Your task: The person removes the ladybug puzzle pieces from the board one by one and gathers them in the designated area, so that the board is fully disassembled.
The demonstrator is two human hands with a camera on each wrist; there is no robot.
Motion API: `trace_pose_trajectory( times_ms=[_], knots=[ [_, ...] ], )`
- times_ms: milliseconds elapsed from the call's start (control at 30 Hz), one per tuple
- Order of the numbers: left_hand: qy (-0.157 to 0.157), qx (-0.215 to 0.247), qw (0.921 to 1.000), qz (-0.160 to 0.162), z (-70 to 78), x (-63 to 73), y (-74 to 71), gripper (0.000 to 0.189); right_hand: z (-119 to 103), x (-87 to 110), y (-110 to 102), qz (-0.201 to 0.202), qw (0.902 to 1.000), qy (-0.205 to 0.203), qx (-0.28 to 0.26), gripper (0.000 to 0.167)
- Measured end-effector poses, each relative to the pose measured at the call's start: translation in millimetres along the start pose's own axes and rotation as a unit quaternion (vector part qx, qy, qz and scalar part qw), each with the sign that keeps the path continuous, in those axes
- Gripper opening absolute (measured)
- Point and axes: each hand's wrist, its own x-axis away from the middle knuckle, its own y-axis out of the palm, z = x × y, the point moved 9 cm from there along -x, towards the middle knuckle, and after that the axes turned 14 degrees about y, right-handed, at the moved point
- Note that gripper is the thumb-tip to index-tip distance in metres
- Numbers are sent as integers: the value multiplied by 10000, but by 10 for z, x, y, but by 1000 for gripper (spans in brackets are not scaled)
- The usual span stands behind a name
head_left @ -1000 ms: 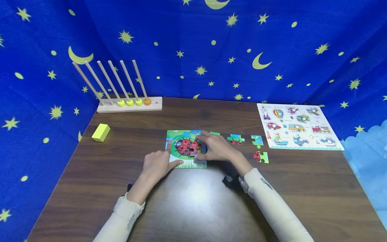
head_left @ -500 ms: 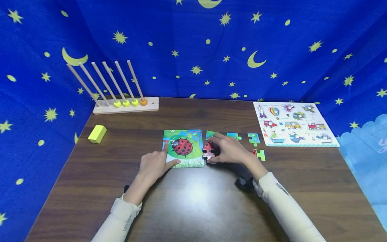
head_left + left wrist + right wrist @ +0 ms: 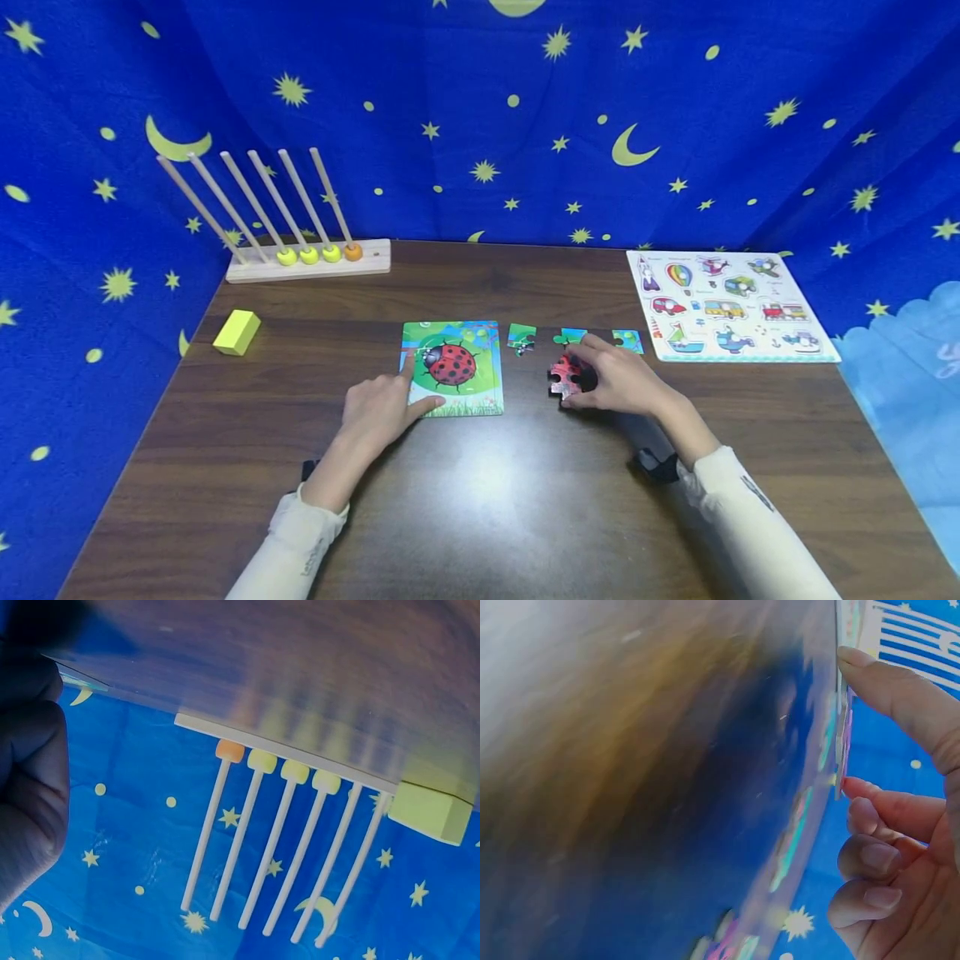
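My left hand (image 3: 377, 407) rests at the left side of a square ladybug puzzle board (image 3: 483, 383), its thumb and index finger laid on the near-left corner. To the right, my right hand (image 3: 626, 379) pinches a red and black puzzle piece (image 3: 564, 377) between thumb and fingers, low over the table. In the right wrist view that puzzle piece (image 3: 844, 742) shows edge-on between thumb and fingertip, with the other fingers curled below. Behind it lie a green puzzle piece (image 3: 521, 337), a blue-green one (image 3: 572, 335) partly behind the fingers, and another blue one (image 3: 628, 340).
A wooden peg stand (image 3: 309, 260) with yellow and orange beads stands at the back left. Nearer lies a yellow block (image 3: 237, 332). A white vehicle puzzle board (image 3: 731, 307) lies at the back right, before a blue star-patterned curtain (image 3: 420, 217).
My right hand has moved the red puzzle piece rightward from over the ladybug board to the table beside it, uncovering the picture. The left hand stays on the board. The head view has shifted slightly.
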Motion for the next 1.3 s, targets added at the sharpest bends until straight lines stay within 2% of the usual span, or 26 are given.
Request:
trace_pose_trajectory(
  times_ms=[300,800,1067,1300],
  knots=[
    [4,64,10000,8,-5,0,3,95,208,47,54,-106,9998,144,-22,77],
    [33,10,9999,102,-8,16,-10,94,316,18,94,-427,9984,378,-19,79],
    [-74,55,9999,44,-24,23,9,95,295,16,104,-485,9980,402,12,81],
    [-66,13,9999,137,-45,39,5,96,109,19,81,-269,9996,102,-36,82]
  ],
)
